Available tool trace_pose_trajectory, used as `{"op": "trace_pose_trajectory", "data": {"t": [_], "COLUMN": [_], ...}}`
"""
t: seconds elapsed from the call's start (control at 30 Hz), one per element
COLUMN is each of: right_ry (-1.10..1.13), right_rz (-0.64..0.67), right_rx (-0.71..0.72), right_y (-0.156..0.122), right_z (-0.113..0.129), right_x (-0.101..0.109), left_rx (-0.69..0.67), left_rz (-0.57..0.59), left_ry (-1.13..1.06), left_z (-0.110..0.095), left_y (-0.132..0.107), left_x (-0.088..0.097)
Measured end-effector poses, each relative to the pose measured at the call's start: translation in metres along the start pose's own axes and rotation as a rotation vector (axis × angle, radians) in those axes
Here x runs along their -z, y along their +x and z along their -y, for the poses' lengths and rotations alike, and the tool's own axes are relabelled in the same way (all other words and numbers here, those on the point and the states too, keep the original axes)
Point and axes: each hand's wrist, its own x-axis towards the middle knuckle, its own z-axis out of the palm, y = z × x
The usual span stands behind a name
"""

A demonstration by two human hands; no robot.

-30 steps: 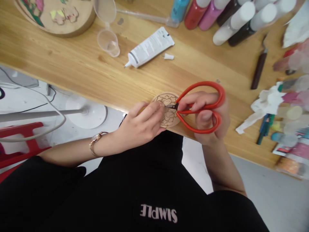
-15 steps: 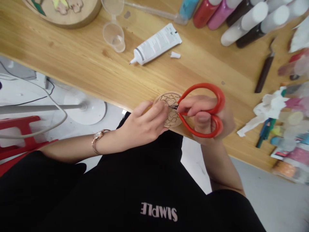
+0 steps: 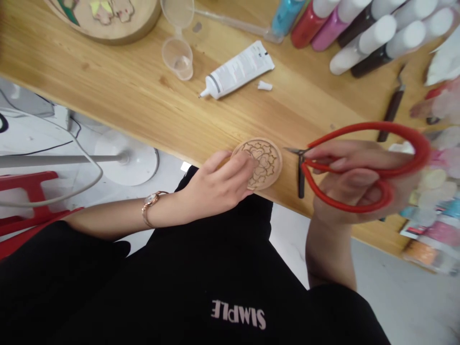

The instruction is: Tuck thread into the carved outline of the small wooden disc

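Observation:
At the table's edge, my left hand (image 3: 228, 179) grips the left side of a round wooden disc (image 3: 271, 165) engraved with flower-like outlines. The fingers cover the disc's left part. To the right, my right hand (image 3: 355, 177) holds scissors with large red loop handles (image 3: 345, 206). The scissors' tips point left and are apart from the disc. Just beside the tips there is a thin dark-handled tool (image 3: 301, 182), partly hidden by the scissors. Farther back lies an uncapped white tube (image 3: 237, 72), with its small white cap (image 3: 265, 86) next to it.
Paint bottles (image 3: 309, 21) stand at the back right. Clear plastic cups (image 3: 178, 57) and a round wooden tray (image 3: 118, 36) are at the back left. A dark-handled hook tool (image 3: 393, 105) and colourful packets (image 3: 438, 235) lie right. A red stool (image 3: 27, 196) stands below left.
My right hand has pulled the scissors off the disc, to the right and nearer the camera. More of the disc's pattern now shows. My left hand has stayed on the disc.

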Motion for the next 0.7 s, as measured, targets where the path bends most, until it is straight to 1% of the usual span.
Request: {"op": "trace_pose_trajectory", "data": {"t": [0.03, 0.07, 0.1, 0.13, 0.2, 0.23, 0.3, 0.37, 0.4, 0.47, 0.57, 0.7], "right_ry": [0.009, -0.052, -0.163, -0.295, -0.533, -0.614, -0.703, -0.732, -0.741, -0.750, -0.720, -0.624], "right_rz": [-0.166, -0.200, -0.147, -0.026, 0.105, 0.175, 0.307, 0.392, 0.395, 0.368, 0.320, 0.338], "right_rx": [0.041, 0.071, 0.090, 0.103, 0.091, 0.069, 0.017, -0.024, -0.041, -0.083, -0.127, -0.171], "right_y": [0.002, 0.004, 0.005, 0.005, 0.003, 0.001, -0.005, -0.009, -0.011, -0.013, -0.013, -0.013], "right_z": [-0.001, -0.004, -0.007, -0.011, -0.021, -0.026, -0.036, -0.044, -0.047, -0.050, -0.052, -0.052], "right_x": [0.007, 0.016, 0.024, 0.032, 0.045, 0.049, 0.052, 0.050, 0.048, 0.045, 0.043, 0.047], "left_rx": [0.002, 0.003, 0.008, 0.016, 0.033, 0.045, 0.064, 0.072, 0.073, 0.066, 0.061, 0.049], "left_rz": [-0.007, -0.008, -0.006, 0.000, 0.011, 0.013, 0.011, 0.015, 0.018, 0.023, -0.002, -0.024], "left_ry": [0.003, 0.008, 0.011, 0.013, 0.007, -0.003, -0.031, -0.065, -0.081, -0.101, -0.097, -0.112], "left_z": [0.000, 0.000, 0.000, 0.000, -0.001, -0.001, -0.002, -0.002, -0.002, -0.001, 0.000, 0.001], "left_y": [0.000, 0.000, -0.001, -0.001, -0.003, -0.004, -0.005, -0.007, -0.007, -0.008, -0.009, -0.010], "left_x": [0.000, 0.000, 0.000, 0.000, -0.001, -0.001, -0.002, -0.003, -0.004, -0.005, -0.007, -0.010]}}
